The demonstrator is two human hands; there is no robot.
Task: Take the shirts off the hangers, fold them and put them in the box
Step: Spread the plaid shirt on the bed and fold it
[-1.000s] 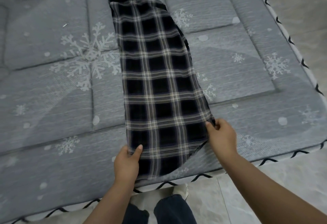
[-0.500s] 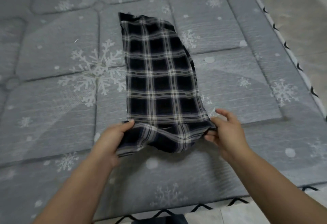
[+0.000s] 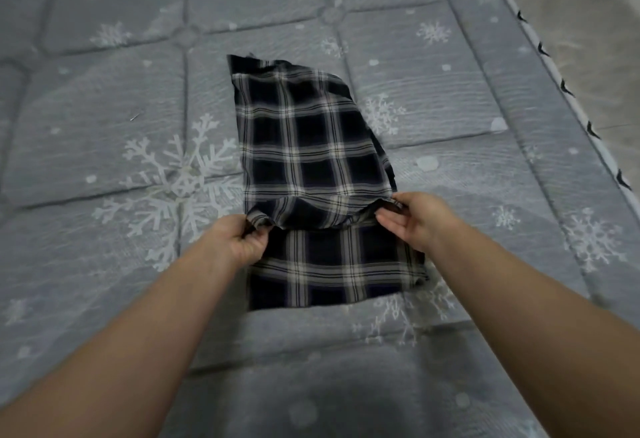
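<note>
On the grey quilted snowflake-print mattress (image 3: 104, 146) lies the dark navy-and-white plaid shirt (image 3: 308, 146), off its hanger and already a narrow strip, its near end doubled over towards the far end; finishing the fold and boxing remain, and no box shows. The left hand (image 3: 239, 240) pinches the hem's left corner in curled fingers; the right hand (image 3: 415, 219) pinches the right corner.

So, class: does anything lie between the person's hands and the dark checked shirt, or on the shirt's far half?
Nothing visible does. The left hand and right hand already pinch the dark plaid cotton shirt on the grey snowflake mattress; its far half is bare.
</note>
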